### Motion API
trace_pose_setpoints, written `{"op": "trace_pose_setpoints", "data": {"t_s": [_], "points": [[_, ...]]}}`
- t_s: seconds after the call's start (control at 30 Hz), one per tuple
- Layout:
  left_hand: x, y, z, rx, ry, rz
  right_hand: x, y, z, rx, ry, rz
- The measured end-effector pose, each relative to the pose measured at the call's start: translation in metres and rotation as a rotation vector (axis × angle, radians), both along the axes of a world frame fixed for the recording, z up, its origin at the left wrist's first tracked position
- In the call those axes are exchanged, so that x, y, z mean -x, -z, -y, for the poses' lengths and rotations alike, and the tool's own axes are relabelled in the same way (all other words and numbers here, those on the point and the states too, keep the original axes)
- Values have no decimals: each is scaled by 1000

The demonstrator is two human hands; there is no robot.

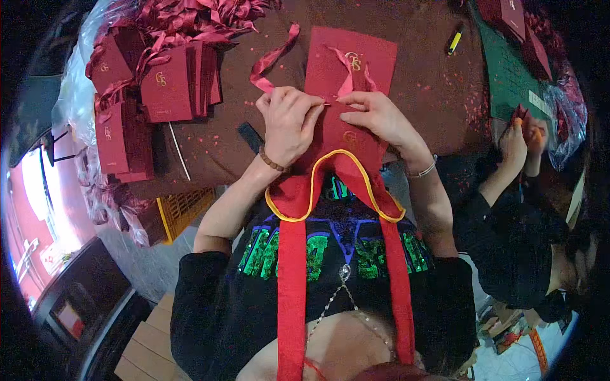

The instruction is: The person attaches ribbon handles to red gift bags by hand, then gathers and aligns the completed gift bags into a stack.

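A dark red paper gift bag (318, 70) with gold lettering lies flat in front of me, its near part under my hands. My left hand (289, 120) is closed in a pinch; a bit of red satin ribbon shows at its fingertips. From behind that hand a loose length of the ribbon (259, 73) curls away to the far left. My right hand (376, 117) reaches in from the right, thumb apart from the stretched fingers. Its fingertips are beside another pink-red ribbon (348, 82) lying over the bag.
Stacked red bags (166, 95) and a heap of ribbons (184, 25) lie at left on the brown-covered table (254, 38). A yellow-black marker or cutter (455, 39) is at far right. A co-worker's hands (518, 140) work at right beside a green sheet (508, 76). A yellow crate (181, 213) stands below.
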State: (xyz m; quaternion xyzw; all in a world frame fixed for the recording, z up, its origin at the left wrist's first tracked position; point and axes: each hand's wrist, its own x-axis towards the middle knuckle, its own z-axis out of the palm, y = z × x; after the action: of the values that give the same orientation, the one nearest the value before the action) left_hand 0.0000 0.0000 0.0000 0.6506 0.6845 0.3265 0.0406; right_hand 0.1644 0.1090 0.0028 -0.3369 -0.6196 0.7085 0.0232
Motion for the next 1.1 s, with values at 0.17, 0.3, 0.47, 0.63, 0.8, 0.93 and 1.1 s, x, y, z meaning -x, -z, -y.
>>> {"op": "trace_pose_setpoints", "data": {"t_s": [0.17, 0.3, 0.47, 0.63, 0.8, 0.93, 1.1], "points": [[-8, -1, -5, -89, 17, -60, 0, 6, -4, -74, 3, -47], [-8, 3, -3, -100, 3, -23, 0, 9, 1, -42, 28, -73], [-11, 5, 0, -44, 24, -24, -2, 13, 4, 23, 52, -98], [-11, 6, -2, -35, 11, -12, -1, 10, 2, 28, 28, -60], [-14, 2, -6, 15, 59, 79, -6, 6, -1, -98, 11, -43], [-16, 1, -10, -22, 83, 77, -6, 14, 1, -96, 14, -58], [-13, 1, -8, -11, 127, -32, -2, 13, 3, -306, -42, -18]]}}
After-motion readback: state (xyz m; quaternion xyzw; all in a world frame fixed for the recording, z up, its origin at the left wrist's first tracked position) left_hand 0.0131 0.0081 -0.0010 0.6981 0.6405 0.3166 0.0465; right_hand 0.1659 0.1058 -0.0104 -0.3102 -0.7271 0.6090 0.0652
